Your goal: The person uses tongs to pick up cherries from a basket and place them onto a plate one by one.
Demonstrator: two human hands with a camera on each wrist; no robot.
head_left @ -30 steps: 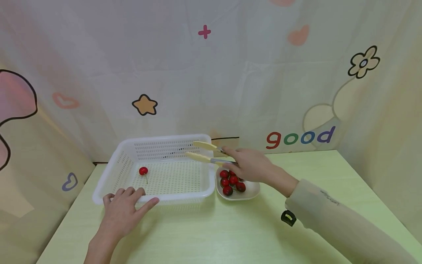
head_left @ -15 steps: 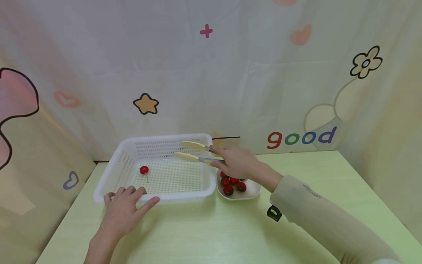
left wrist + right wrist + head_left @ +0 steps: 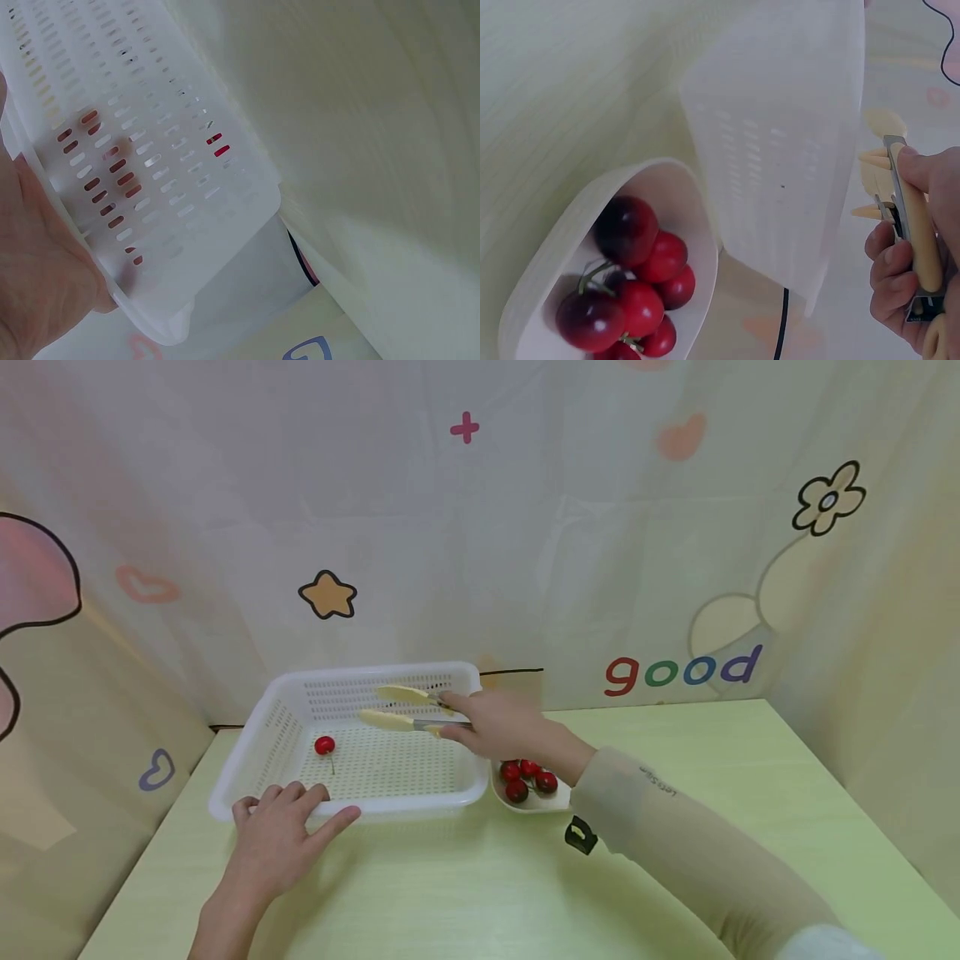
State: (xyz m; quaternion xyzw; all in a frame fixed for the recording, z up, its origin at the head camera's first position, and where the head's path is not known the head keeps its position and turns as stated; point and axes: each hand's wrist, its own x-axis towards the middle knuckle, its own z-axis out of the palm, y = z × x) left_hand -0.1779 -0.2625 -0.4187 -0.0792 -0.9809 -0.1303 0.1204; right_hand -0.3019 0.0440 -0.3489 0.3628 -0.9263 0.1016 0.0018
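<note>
In the head view, my left hand (image 3: 281, 843) holds the near-left rim of a white perforated plastic basket (image 3: 420, 808), fingers hooked over the edge; the left wrist view shows those fingers through the slots. My right hand (image 3: 498, 725) grips yellow-tipped tongs (image 3: 386, 719) above the right half of the basket. The tong tips stand apart with nothing between them. One red cherry (image 3: 325, 745) with a stem lies on the basket floor at the left. Several dark red cherries (image 3: 641, 307) fill part of a small white bowl (image 3: 667, 171), partly hidden by my right forearm in the head view.
The bowl stands right beside the basket's right wall on a pale green table (image 3: 480, 893). A printed curtain (image 3: 465, 543) hangs close behind the basket and along both sides. My right sleeve (image 3: 675, 827) crosses over the table's right part.
My right hand has moved left with the tongs, from near the basket's right edge to farther over it. The tong tips stay apart. My left hand and the lone cherry stay put.
</note>
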